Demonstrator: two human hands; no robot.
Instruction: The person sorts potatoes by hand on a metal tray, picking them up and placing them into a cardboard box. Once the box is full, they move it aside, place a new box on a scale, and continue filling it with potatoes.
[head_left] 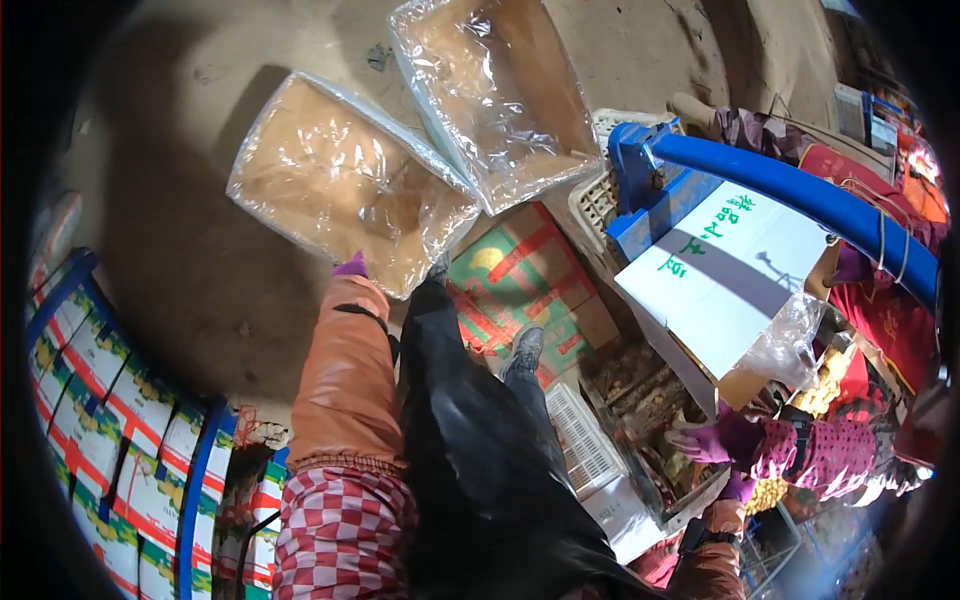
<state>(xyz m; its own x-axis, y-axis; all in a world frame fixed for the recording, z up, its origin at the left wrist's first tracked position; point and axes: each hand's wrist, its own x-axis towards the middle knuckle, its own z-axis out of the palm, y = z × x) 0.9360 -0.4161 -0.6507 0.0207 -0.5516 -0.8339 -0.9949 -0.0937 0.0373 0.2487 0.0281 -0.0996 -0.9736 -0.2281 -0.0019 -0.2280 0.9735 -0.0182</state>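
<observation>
Two open plastic-lined boxes (350, 175) lie side by side, the left hand (351, 265) at one's rim. The right hand (738, 487) is near one co-worker's hand (702, 441); whether left or right grips, I cannot tell

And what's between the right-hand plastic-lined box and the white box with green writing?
In the head view, a pale crate and part of a blue frame lie between the plastic-lined box and the white box.

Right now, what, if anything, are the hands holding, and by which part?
The left hand holds the nearer lined box by its near rim. The right hand: cannot be told.
</observation>
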